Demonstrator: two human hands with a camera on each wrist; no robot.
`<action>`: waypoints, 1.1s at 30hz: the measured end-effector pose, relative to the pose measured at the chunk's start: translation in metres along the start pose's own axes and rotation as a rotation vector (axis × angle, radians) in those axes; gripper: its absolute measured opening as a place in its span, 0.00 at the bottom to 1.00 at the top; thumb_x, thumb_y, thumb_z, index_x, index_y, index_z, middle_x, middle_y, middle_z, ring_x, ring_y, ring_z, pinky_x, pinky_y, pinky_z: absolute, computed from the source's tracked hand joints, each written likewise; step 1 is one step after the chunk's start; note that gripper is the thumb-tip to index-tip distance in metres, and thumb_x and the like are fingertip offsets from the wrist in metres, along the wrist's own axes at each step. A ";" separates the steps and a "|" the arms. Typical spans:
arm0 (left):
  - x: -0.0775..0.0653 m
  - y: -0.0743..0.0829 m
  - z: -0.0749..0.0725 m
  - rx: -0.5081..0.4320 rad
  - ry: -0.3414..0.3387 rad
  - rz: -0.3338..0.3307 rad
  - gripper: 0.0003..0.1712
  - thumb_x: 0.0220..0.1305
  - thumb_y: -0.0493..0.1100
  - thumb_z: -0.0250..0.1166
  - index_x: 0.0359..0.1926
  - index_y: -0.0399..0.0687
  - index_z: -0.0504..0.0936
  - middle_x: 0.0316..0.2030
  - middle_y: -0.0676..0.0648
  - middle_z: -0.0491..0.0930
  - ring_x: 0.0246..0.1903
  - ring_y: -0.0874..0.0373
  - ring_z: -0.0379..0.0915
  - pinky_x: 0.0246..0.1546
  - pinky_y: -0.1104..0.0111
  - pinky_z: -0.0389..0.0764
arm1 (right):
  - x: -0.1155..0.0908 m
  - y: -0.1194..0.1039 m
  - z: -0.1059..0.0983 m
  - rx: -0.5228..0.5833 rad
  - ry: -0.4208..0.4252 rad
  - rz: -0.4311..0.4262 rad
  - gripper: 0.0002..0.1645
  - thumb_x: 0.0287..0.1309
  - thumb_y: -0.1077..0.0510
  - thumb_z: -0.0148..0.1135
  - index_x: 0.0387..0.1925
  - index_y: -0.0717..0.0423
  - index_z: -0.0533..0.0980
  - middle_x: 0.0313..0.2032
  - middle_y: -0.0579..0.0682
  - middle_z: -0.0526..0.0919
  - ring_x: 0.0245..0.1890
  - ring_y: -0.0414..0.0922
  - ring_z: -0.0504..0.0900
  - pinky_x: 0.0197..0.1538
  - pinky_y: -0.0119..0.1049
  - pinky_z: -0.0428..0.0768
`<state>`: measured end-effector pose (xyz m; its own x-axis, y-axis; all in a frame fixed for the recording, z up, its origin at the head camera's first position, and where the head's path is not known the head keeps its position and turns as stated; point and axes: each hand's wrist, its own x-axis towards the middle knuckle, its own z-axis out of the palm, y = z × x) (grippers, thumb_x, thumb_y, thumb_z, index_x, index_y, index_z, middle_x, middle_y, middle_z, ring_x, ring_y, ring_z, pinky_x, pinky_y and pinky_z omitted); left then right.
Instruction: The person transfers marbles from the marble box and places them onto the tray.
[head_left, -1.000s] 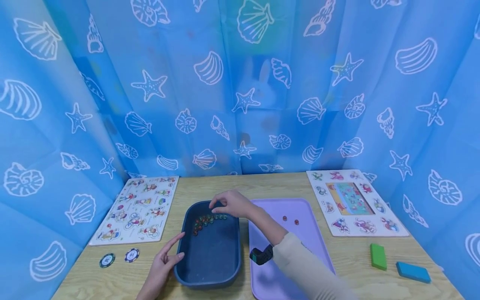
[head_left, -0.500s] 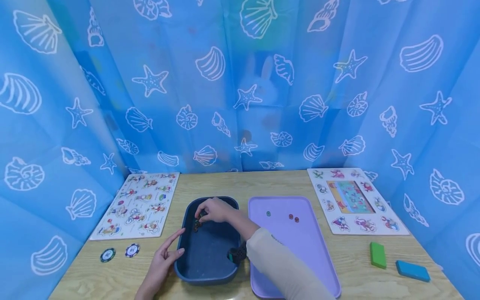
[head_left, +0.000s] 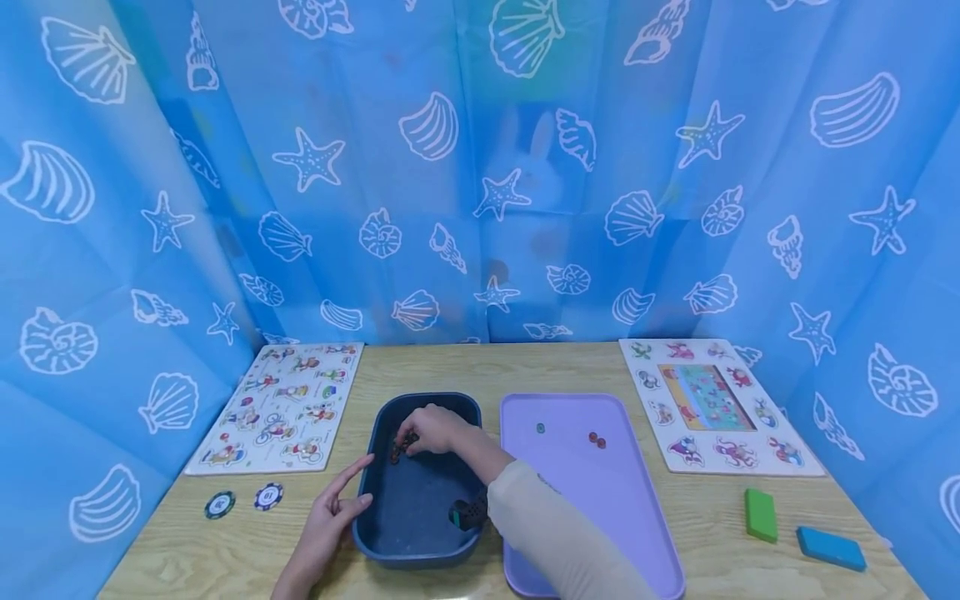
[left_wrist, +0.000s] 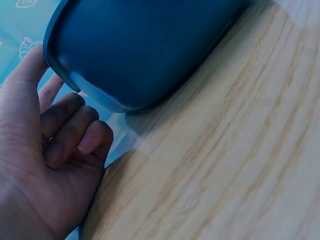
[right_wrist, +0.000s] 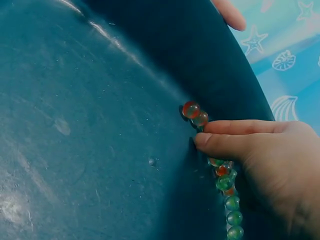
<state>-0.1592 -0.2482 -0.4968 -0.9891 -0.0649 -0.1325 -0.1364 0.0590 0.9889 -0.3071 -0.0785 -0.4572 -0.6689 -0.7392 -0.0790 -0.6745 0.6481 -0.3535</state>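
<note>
A dark blue basin stands in the middle of the table. My left hand touches its left rim with thumb and forefinger; the other fingers are curled beneath, as the left wrist view shows. Inside the basin, small translucent red and green marbles line the wall. My right hand reaches in among them, thumb and forefinger drawn together on one that is mostly hidden. On the lilac tray, right of the basin, lie a green marble and two red marbles.
A picture board lies at the left, with two poker chips in front. At the right lie another board, a green block and a blue block. A shell-print curtain hangs behind the table.
My right hand has lowered from above the basin's far edge to the marbles at its left. A green marble now shows on the tray, and the red ones have come closer together.
</note>
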 end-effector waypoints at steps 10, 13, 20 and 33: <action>0.002 -0.002 0.001 0.010 0.005 0.011 0.29 0.55 0.47 0.62 0.59 0.65 0.67 0.08 0.52 0.61 0.07 0.60 0.54 0.11 0.72 0.59 | -0.002 0.001 -0.008 -0.003 0.018 -0.019 0.07 0.52 0.51 0.62 0.34 0.39 0.81 0.35 0.35 0.80 0.29 0.31 0.73 0.36 0.27 0.72; 0.002 -0.003 0.001 0.017 0.005 0.006 0.29 0.56 0.47 0.62 0.59 0.65 0.67 0.08 0.52 0.61 0.07 0.60 0.54 0.11 0.72 0.59 | -0.008 -0.001 -0.017 0.034 0.051 -0.074 0.08 0.53 0.51 0.60 0.36 0.42 0.81 0.30 0.36 0.80 0.25 0.31 0.72 0.33 0.25 0.70; 0.001 -0.004 0.001 0.019 0.000 0.020 0.29 0.56 0.45 0.61 0.60 0.64 0.66 0.08 0.52 0.61 0.07 0.60 0.53 0.10 0.72 0.59 | -0.042 0.003 -0.049 0.177 0.171 -0.110 0.11 0.54 0.50 0.59 0.39 0.45 0.81 0.16 0.40 0.70 0.15 0.36 0.61 0.23 0.26 0.62; 0.002 -0.005 0.000 0.018 -0.002 0.001 0.29 0.57 0.45 0.61 0.60 0.64 0.65 0.08 0.52 0.61 0.07 0.59 0.53 0.10 0.72 0.59 | -0.122 0.098 -0.061 0.267 0.368 0.038 0.12 0.51 0.50 0.62 0.38 0.47 0.82 0.12 0.43 0.64 0.13 0.37 0.55 0.19 0.28 0.56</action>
<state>-0.1603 -0.2491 -0.5015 -0.9893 -0.0626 -0.1321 -0.1368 0.0769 0.9876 -0.3105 0.0869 -0.4255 -0.7907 -0.5701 0.2228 -0.5754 0.5680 -0.5885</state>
